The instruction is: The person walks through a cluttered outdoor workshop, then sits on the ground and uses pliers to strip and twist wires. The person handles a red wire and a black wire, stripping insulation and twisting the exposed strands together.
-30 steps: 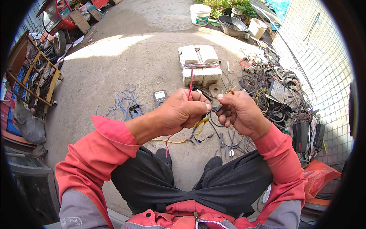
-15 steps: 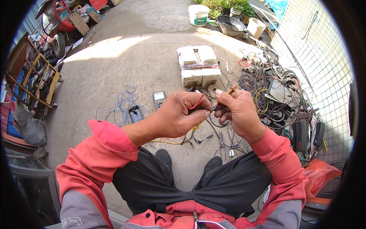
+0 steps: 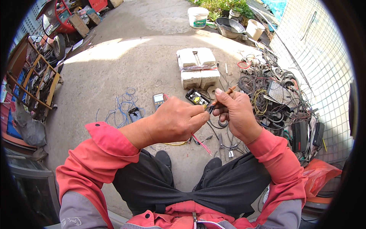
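Observation:
My left hand (image 3: 183, 120) is closed, back upward, pinching wire ends at its fingertips; a red wire (image 3: 202, 144) hangs below it. Just to its right, my right hand (image 3: 236, 112) grips a brownish pointed tool (image 3: 231, 90) and a dark lead, its fingertips almost meeting the left ones. What exactly joins between them is too small to make out. Behind them on the concrete lie an opened black device (image 3: 196, 97) with visible innards, a meter with a screen (image 3: 158, 99), a grey case (image 3: 135, 114) and tangled blue wires (image 3: 118, 103). Pliers (image 3: 221, 142) lie below my right hand.
A white foam block (image 3: 196, 76) stands ahead. A heap of cables and electrical parts (image 3: 278, 91) fills the right side beside a wire-mesh panel (image 3: 324, 76). Wooden frames (image 3: 42, 76) and scrap line the left. Buckets (image 3: 198, 17) and a basin (image 3: 230, 28) stand farther back.
My left hand has rolled over to show its back; the red wire it holds swung from pointing up to hanging down. The opened black device has come into view behind my hands.

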A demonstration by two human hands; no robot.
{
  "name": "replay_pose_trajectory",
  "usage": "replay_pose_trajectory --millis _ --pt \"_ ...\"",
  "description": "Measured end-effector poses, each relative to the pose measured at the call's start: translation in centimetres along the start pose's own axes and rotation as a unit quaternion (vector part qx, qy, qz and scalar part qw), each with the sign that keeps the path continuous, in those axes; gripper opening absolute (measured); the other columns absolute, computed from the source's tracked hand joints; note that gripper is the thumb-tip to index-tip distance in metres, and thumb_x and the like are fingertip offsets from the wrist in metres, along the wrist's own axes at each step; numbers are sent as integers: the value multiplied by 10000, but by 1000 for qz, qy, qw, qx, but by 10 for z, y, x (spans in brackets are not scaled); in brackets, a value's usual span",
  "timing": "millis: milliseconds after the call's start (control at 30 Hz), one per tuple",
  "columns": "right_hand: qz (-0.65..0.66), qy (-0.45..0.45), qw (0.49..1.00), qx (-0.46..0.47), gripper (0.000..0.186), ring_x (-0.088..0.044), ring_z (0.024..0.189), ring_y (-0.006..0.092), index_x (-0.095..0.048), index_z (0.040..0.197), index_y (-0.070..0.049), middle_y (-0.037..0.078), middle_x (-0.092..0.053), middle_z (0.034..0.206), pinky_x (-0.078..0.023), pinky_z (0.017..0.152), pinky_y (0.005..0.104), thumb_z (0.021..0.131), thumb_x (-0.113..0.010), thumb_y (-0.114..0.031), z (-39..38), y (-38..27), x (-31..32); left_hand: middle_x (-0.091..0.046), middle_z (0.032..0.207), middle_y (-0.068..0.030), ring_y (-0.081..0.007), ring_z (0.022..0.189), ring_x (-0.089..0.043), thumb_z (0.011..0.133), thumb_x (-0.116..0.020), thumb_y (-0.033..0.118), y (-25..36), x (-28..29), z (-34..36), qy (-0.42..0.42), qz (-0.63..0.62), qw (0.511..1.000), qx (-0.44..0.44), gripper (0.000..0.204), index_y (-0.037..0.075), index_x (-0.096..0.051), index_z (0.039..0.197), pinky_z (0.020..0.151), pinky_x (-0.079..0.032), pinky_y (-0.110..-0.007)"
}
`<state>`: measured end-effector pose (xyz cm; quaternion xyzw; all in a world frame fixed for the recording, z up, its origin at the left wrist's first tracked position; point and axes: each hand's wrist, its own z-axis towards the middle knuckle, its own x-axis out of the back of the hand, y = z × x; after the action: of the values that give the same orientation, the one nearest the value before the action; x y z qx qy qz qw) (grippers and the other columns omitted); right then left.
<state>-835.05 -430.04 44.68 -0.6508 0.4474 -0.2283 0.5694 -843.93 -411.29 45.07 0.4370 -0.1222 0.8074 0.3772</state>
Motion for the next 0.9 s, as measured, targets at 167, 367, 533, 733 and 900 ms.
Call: replay_pose_trajectory --millis 167,367,533,733,900 --pt "3 -23 999 39 282 -595 553 82 -617 812 -31 57 -649 735 -430 421 183 940 -616 -282 0 -3 4 -486 605 -35 -166 436 -503 677 -722 13 0 -3 1 83 -33 996 19 195 42 -618 840 386 -380 -312" --pt "-31 6 995 92 303 -581 545 76 -631 807 -11 77 -666 754 -428 429 183 940 -617 -283 -7 -10 -3 -481 583 -45 -107 418 -438 682 -822 89 6 1 5 158 -92 975 125 249 34 -631 832 391 -325 -267" --pt "-69 34 990 118 318 -569 514 73 -651 782 5 71 -660 700 -419 424 186 928 -638 -277 -12 -11 -9 -497 596 -49 -118 426 -456 655 -838 98 12 6 14 167 -77 972 143 282 32 -635 840 393 -334 -270" --pt "-77 45 988 124 324 -594 530 70 -676 778 13 58 -661 675 -422 439 188 914 -659 -281 -14 -12 -16 -546 650 -68 -210 474 -557 662 -781 53 13 -4 14 139 28 985 95 246 30 -643 865 407 -421 -321" --pt "-83 49 988 121 329 -598 541 72 -675 770 9 57 -657 669 -412 442 185 911 -663 -288 -16 -13 -18 -512 635 -47 -185 452 -525 697 -717 23 8 -3 10 106 84 990 49 178 23 -638 857 396 -404 -309"
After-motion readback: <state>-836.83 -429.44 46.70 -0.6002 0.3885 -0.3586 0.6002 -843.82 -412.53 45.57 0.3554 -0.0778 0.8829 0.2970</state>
